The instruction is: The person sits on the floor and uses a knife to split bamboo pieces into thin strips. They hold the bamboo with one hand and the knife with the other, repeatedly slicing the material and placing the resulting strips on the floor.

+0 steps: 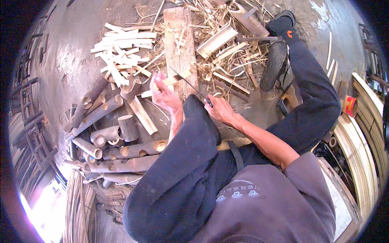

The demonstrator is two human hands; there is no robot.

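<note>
My left hand (pixel 167 97) is closed on one end of a short pale bamboo strip (pixel 178 77). In my right hand (pixel 220 110) is the handle of a knife, its long thin dark blade (pixel 188 84) slanting up and left across the strip. Whether the blade bites into the strip or only lies against it, I cannot tell. Beneath both hands runs a worn wooden plank (pixel 178 38), with fine shavings along it. A loose heap of cut bamboo strips (pixel 123 46) lies on the ground left of the plank.
Bamboo tubes (pixel 133 164) with notches are piled at the left, beside my bent leg. Split bamboo and shavings (pixel 227 60) litter the ground right of the plank. Long pale slats (pixel 356 150) and a red tin (pixel 349 106) stand at the far right.
</note>
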